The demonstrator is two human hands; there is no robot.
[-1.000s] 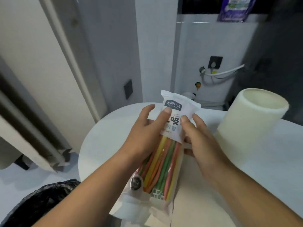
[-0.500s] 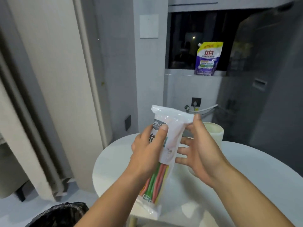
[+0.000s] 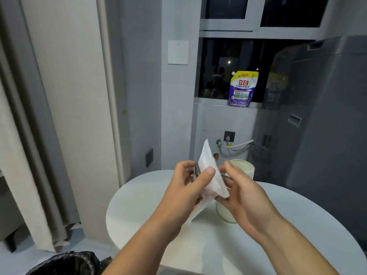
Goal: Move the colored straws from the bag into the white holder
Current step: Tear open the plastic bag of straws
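bag [image 3: 209, 171] of straws held up above the round white surface [image 3: 139, 211], between both hands, its white top corner pointing upward and its lower end trailing down toward the surface. left hand [image 3: 185, 188] grips the bag from the left, thumb pressed flat on the front of the plastic and fingers curled round behind it. right hand [image 3: 243, 194] is at the bag's right edge, fingers curled and pinching the plastic near its lower right corner, thumb raised just beside the edge. the coloured straws themselves cannot be made out, since the part of the bag in view is white and the rest is hidden behind the left hand. white holder [image 3: 243, 168] stands upright on the surface just behind the right hand, which covers its middle; its open rim shows above the hand and its base below. purple and yellow detergent pouch [image 3: 242, 89] stands on the window sill beyond, well apart from the hands. grey appliance [image 3: 317, 126] stands at the right, a curtain [image 3: 29, 135] hangs at the left, and a black bin bag [image 3: 65, 262] sits at the lower left beside the surface
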